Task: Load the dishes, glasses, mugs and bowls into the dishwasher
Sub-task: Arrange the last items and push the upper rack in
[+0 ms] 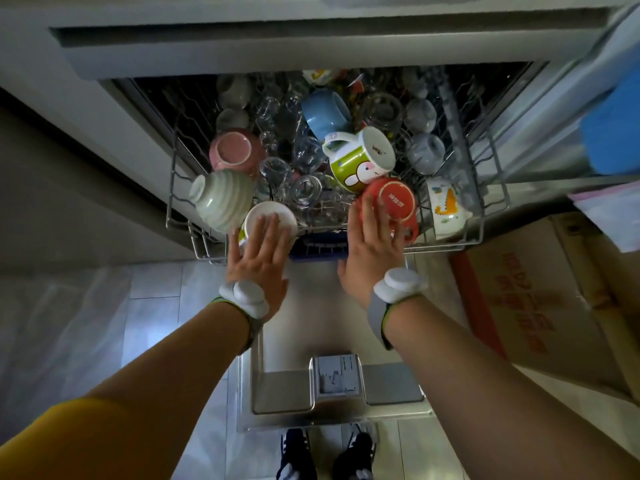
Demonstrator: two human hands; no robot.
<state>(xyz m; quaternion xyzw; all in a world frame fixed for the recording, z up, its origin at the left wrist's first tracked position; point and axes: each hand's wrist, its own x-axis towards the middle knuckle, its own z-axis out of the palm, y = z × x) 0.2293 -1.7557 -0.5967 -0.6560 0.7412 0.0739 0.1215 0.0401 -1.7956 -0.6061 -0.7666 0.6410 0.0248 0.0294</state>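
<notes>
We laid our left hand (260, 261), grip wide, flat on the white mug (273, 216), and our right hand (372, 252), grip wide, on the red mug (393, 200), both mugs in the rack's (491, 188) front row.

I had only the one head-worn view: it looked steeply down from above, wide-angled, facing the dishwasher's pulled-out rack (491, 216) at close range, with the open door (311, 341) and floor (149, 306) directly beneath me.

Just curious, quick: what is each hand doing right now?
Left hand: open, straight fingers resting on a white mug.
Right hand: open, fingers resting on a red mug.
</notes>
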